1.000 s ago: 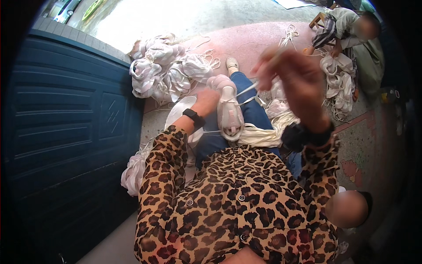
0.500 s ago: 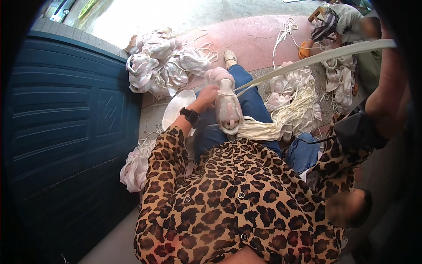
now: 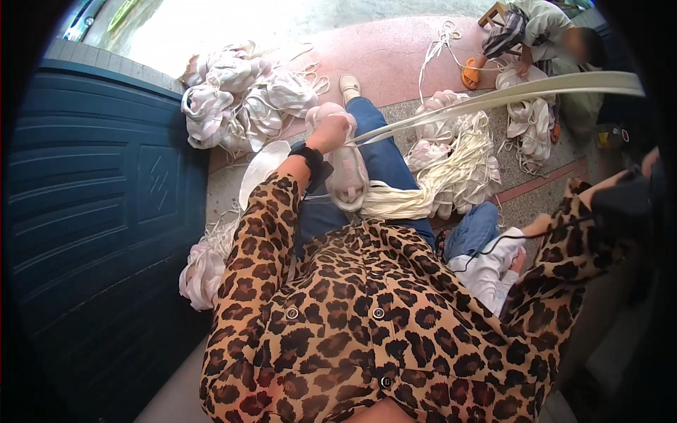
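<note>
The pink shoe [image 3: 345,166] rests on the person's blue-jeaned thigh, the left hand [image 3: 330,130] closed around it, while the pale lace [image 3: 493,95] runs taut toward the right hand, out of view, and could, I judge, slip free if pulled harder.

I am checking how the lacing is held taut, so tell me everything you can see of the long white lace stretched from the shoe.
The white lace is a flat, pale cream strip, cloth-like, pulled taut in one line. It runs from the pale pink shoe on the person's lap, where the left hand grips, up and rightward to the picture's right rim. The right hand there is mostly out of view, so its grip cannot be made out. A loose bundle of similar laces lies beneath it.
</note>
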A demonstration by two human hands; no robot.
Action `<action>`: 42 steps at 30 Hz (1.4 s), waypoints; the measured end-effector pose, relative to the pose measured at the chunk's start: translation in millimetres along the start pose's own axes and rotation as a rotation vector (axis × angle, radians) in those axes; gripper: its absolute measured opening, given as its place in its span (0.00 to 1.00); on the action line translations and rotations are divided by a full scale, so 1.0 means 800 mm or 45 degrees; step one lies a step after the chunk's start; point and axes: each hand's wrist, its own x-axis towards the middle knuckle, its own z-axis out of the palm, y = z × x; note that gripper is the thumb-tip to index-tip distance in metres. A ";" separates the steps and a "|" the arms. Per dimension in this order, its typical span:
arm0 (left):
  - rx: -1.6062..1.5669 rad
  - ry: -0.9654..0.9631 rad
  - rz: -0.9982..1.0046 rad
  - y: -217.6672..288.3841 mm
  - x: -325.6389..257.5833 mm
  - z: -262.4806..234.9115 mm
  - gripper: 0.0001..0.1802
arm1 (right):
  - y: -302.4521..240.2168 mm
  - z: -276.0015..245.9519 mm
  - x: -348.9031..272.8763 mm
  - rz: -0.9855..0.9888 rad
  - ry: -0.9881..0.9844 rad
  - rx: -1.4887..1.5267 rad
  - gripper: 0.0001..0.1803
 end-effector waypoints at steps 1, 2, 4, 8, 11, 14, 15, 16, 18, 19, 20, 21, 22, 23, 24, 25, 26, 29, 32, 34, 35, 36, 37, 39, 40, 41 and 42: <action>0.013 0.040 0.001 0.000 0.001 0.000 0.11 | -0.003 -0.001 0.001 0.004 0.005 -0.002 0.10; -0.037 0.049 0.036 -0.001 -0.002 0.001 0.10 | -0.006 -0.001 0.000 0.011 0.012 -0.002 0.10; -0.122 0.046 0.147 0.005 -0.003 0.000 0.10 | -0.018 -0.011 0.001 0.027 0.046 -0.026 0.11; -0.180 -0.154 0.372 -0.010 -0.011 -0.010 0.13 | -0.028 -0.029 0.034 -0.014 0.109 0.108 0.11; -0.340 -0.276 0.657 0.046 -0.011 -0.051 0.18 | -0.063 -0.014 0.053 -0.051 0.133 0.259 0.11; -0.511 -0.346 0.550 0.123 -0.018 -0.119 0.13 | -0.057 0.010 0.040 -0.051 0.150 0.410 0.10; -0.654 -0.191 0.539 0.133 -0.022 -0.133 0.10 | -0.054 0.013 0.038 -0.050 0.119 0.489 0.10; -0.767 -0.084 0.510 0.129 -0.036 -0.145 0.09 | -0.047 0.018 0.037 -0.016 0.159 0.464 0.10; -1.043 0.150 0.355 0.099 -0.075 -0.194 0.12 | -0.018 0.025 0.032 0.099 0.230 0.438 0.09; -1.181 0.295 0.278 0.075 -0.099 -0.228 0.14 | 0.012 0.009 0.030 0.165 0.320 0.429 0.10; -1.399 0.331 0.277 0.060 -0.091 -0.250 0.17 | 0.012 -0.037 0.014 0.205 0.452 0.260 0.10; -1.521 0.512 0.165 0.033 -0.139 -0.300 0.19 | 0.055 -0.096 -0.007 0.266 0.518 0.313 0.09; -1.633 0.690 0.069 0.013 -0.185 -0.352 0.21 | 0.101 -0.165 -0.035 0.334 0.590 0.362 0.08; -1.740 0.839 -0.030 -0.060 -0.233 -0.391 0.20 | 0.118 -0.255 -0.070 0.393 0.658 0.380 0.07; -1.843 1.006 -0.122 -0.133 -0.280 -0.429 0.20 | 0.128 -0.350 -0.109 0.459 0.726 0.418 0.07; -1.935 1.197 -0.203 -0.205 -0.332 -0.465 0.20 | 0.130 -0.408 -0.140 0.512 0.810 0.440 0.06; -1.972 1.306 -0.288 -0.248 -0.349 -0.448 0.18 | 0.121 -0.440 -0.161 0.549 0.827 0.406 0.05; -1.858 1.475 -0.595 -0.284 -0.431 -0.446 0.14 | 0.260 -0.340 -0.223 0.757 0.807 0.103 0.09; -1.726 0.993 -0.806 -0.252 -0.358 -0.372 0.09 | 0.320 -0.137 -0.260 0.808 0.248 -0.304 0.10; -1.561 0.495 -0.887 -0.170 -0.249 -0.258 0.13 | 0.316 0.000 -0.284 0.889 -0.175 -0.394 0.09; -1.488 0.282 -0.877 -0.127 -0.219 -0.208 0.17 | 0.314 0.059 -0.295 0.863 -0.448 -0.386 0.09; -1.428 0.089 -0.841 -0.081 -0.192 -0.155 0.21 | 0.315 0.106 -0.313 0.788 -0.703 -0.399 0.08; -1.396 -0.025 -0.680 -0.048 -0.177 -0.108 0.17 | 0.317 0.143 -0.328 0.679 -0.917 -0.418 0.08; -1.167 -0.111 -0.603 -0.007 -0.153 -0.056 0.11 | 0.333 0.180 -0.353 0.417 -1.042 -0.583 0.07; -0.980 -0.056 -0.471 -0.002 -0.146 -0.036 0.09 | 0.340 0.189 -0.359 0.305 -1.020 -0.679 0.07; -0.792 0.015 -0.354 0.004 -0.138 -0.017 0.09 | 0.350 0.192 -0.359 0.256 -0.973 -0.768 0.07; -0.464 0.209 -0.173 -0.002 -0.130 -0.010 0.08 | 0.356 0.196 -0.356 0.211 -0.922 -0.856 0.08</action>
